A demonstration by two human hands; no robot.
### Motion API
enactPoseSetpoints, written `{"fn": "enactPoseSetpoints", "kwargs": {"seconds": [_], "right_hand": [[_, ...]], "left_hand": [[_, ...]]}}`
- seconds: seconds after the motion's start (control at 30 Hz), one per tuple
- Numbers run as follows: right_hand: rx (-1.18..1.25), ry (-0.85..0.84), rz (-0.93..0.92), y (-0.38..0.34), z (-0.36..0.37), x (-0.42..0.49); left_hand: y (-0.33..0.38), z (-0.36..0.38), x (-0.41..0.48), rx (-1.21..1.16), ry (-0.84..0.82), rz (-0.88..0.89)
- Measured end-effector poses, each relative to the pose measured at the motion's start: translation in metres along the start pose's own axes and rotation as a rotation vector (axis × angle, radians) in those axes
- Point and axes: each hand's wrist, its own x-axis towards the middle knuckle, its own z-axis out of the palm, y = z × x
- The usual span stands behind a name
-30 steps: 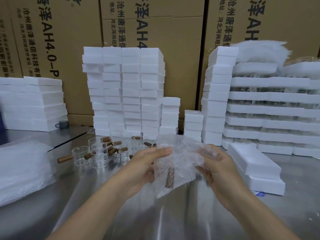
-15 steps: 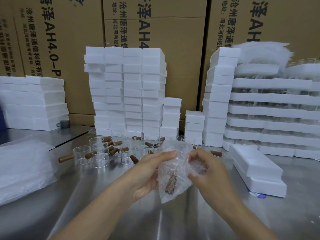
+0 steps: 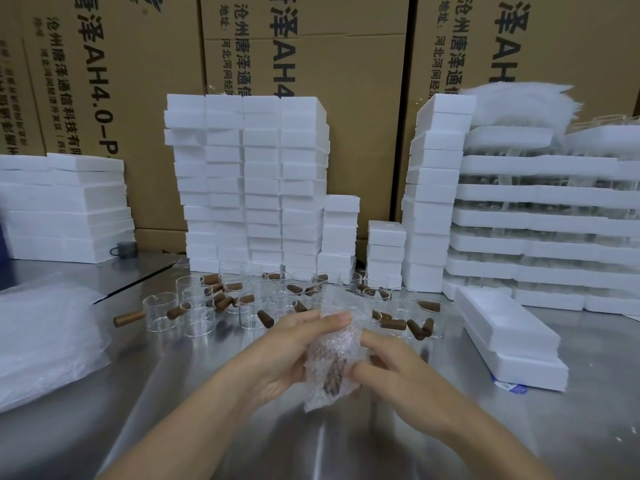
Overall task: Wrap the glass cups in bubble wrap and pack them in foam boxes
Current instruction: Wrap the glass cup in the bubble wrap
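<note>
- Wrapping step: the left hand point(image 3: 287, 355) and right hand point(image 3: 391, 368) both grip the bubble wrap point(image 3: 337, 344) bundled round a cup, above the table point(image 3: 207, 427).
- Likely next: tuck the loose top, then move it to the open foam box point(image 3: 509, 337) on the right.
- Bare cups point(image 3: 197, 306) wait behind.

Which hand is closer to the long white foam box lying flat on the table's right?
Right. The right hand, gripping the clear bubble-wrap bundle, is left of the long white foam box. The left hand grips the bundle's other side, farther away.
</note>
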Motion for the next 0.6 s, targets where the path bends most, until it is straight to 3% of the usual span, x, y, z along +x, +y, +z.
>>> {"fn": "enactPoseSetpoints", "kwargs": {"seconds": [0.33,0.43,0.6], "right_hand": [[-0.072,0.376,-0.042,0.022,0.004,0.007],[-0.029,0.306,0.000,0.022,0.007,0.006],[-0.007,0.113,0.019,0.022,0.013,0.003]], "left_hand": [[-0.003,0.000,0.005,-0.099,0.191,0.100],[-0.002,0.003,0.003,-0.159,0.202,0.111],[-0.006,0.016,-0.002,-0.132,0.052,0.049]]}}
